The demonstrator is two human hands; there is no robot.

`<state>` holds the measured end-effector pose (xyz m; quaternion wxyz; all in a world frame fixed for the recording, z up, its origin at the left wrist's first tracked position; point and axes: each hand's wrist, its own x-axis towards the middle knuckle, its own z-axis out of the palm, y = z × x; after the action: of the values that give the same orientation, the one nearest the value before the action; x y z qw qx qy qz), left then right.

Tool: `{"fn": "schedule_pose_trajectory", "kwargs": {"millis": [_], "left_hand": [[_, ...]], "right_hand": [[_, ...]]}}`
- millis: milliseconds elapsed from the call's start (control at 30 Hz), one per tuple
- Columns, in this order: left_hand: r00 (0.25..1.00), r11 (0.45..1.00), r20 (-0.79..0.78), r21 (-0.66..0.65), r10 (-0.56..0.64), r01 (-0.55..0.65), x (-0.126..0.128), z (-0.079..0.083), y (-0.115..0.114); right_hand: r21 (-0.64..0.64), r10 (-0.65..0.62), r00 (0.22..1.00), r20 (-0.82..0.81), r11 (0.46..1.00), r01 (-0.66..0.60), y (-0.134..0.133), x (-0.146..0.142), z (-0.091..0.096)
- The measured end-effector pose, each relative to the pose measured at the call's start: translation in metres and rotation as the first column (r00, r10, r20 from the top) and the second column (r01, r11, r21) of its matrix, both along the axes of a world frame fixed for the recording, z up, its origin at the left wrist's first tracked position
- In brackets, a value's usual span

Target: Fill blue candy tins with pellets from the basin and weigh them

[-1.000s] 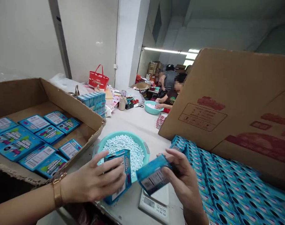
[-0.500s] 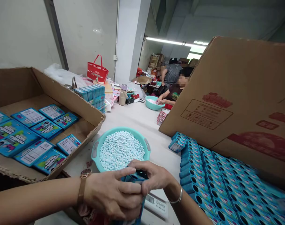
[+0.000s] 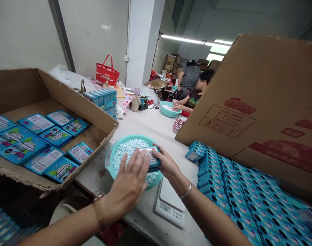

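Note:
My right hand (image 3: 168,163) grips a blue printed carton (image 3: 155,160) by its right end, above a turquoise bowl (image 3: 110,167). White and pale blue small candies (image 3: 123,150) fill the bowl. My left hand (image 3: 130,184) is open, its fingers stretched out beside and partly over the carton's left end; whether they touch it I cannot tell. A white digital scale (image 3: 170,213) lies on the table below my right wrist.
On the left, an open cardboard box (image 3: 102,123) holds several blue cartons (image 3: 55,136). Rows of blue cartons (image 3: 230,191) stand at the right before a large cardboard box (image 3: 268,89). Farther back, a co-worker (image 3: 194,99) has hands at another turquoise bowl (image 3: 168,111).
The carton has moved from low in front of me up and forward over the bowl. My left hand has come off its grip and opened flat. The scale is now more exposed.

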<state>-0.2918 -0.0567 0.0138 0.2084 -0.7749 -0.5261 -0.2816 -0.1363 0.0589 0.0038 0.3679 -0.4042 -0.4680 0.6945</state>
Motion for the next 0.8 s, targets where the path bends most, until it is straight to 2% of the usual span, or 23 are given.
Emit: {"fn": "schedule_pose_trajectory", "kwargs": {"millis": [100,167,233,300,333,367,433,500,567,667,800], "left_hand": [[0.980,0.990,-0.164,-0.061,0.115,-0.126,0.018,-0.024,0.029],[0.977,0.985,-0.187,-0.121,0.099,-0.123,0.010,-0.033,0.047],[0.990,0.970,-0.120,-0.224,0.068,-0.094,-0.009,-0.033,0.057],[0.993,0.935,-0.011,-0.335,0.122,-0.118,-0.033,-0.027,0.059],[0.984,0.908,0.019,-0.387,0.179,-0.158,-0.043,-0.022,0.058],[0.970,0.871,0.015,-0.444,0.242,-0.211,-0.050,-0.018,0.058],[0.944,0.774,-0.071,-0.554,0.322,-0.306,-0.058,-0.011,0.062],[0.931,0.681,-0.163,-0.643,0.326,-0.351,-0.055,-0.008,0.075],[0.931,0.622,-0.208,-0.697,0.300,-0.356,-0.047,-0.009,0.095],[0.929,0.568,-0.240,-0.739,0.281,-0.363,-0.041,-0.016,0.125],[0.932,0.540,-0.230,-0.765,0.280,-0.351,-0.049,-0.029,0.141]], "right_hand": [[-0.102,-0.061,0.998,-0.025,0.993,0.058,-0.001,-0.019,-0.009],[-0.158,-0.044,0.999,0.012,0.986,0.045,-0.001,-0.021,-0.012],[-0.158,0.073,0.995,0.071,0.986,-0.061,0.003,-0.016,-0.014],[-0.031,0.183,0.963,0.197,0.983,-0.181,0.016,-0.008,-0.021],[0.101,0.172,0.940,0.294,0.973,-0.209,0.025,-0.006,-0.025],[0.255,0.106,0.915,0.390,0.942,-0.218,0.035,-0.005,-0.031],[0.508,-0.070,0.865,0.496,0.832,-0.224,0.058,-0.010,-0.044],[0.600,-0.129,0.847,0.515,0.760,-0.249,0.079,-0.024,-0.054],[0.589,-0.096,0.848,0.522,0.759,-0.277,0.095,-0.040,-0.061],[0.557,-0.059,0.847,0.529,0.777,-0.293,0.108,-0.056,-0.069],[0.471,-0.019,0.880,0.475,0.850,-0.236,0.113,-0.058,-0.082]]}}
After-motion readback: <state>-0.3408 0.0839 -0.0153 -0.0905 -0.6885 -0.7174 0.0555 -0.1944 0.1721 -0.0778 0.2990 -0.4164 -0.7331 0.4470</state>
